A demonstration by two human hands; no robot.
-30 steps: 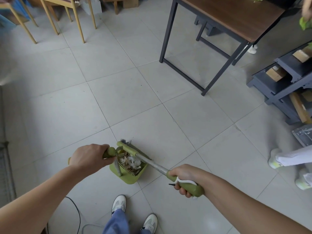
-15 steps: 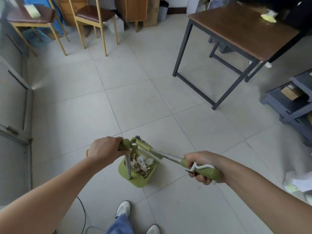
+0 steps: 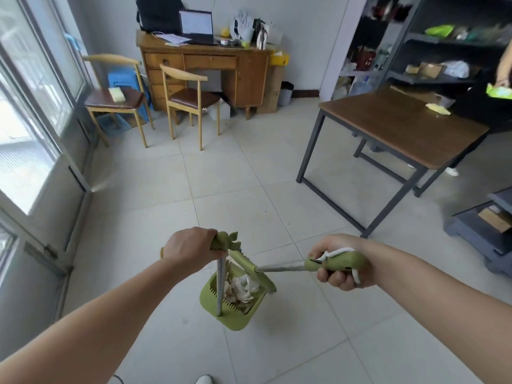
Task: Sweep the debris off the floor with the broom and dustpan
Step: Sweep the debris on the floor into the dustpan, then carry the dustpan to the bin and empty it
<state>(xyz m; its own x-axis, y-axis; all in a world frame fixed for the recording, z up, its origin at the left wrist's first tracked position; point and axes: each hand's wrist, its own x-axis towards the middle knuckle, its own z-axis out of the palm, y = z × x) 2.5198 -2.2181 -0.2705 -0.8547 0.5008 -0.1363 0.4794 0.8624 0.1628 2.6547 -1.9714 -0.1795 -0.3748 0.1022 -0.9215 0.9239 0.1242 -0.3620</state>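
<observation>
Head view: debris [image 3: 243, 285] sits in dustpan [image 3: 238, 324]; left hand [image 3: 191, 249] fingers curled round its handle, right hand [image 3: 336, 268] round broom [image 3: 279, 269]; emptying likely remains.

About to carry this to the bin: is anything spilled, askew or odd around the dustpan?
Nothing stands out. The debris sits inside the dustpan, gripped by the left hand; the right hand grips the broom, its head lying across the pan's mouth. No spilled scraps show on the floor around it.
</observation>
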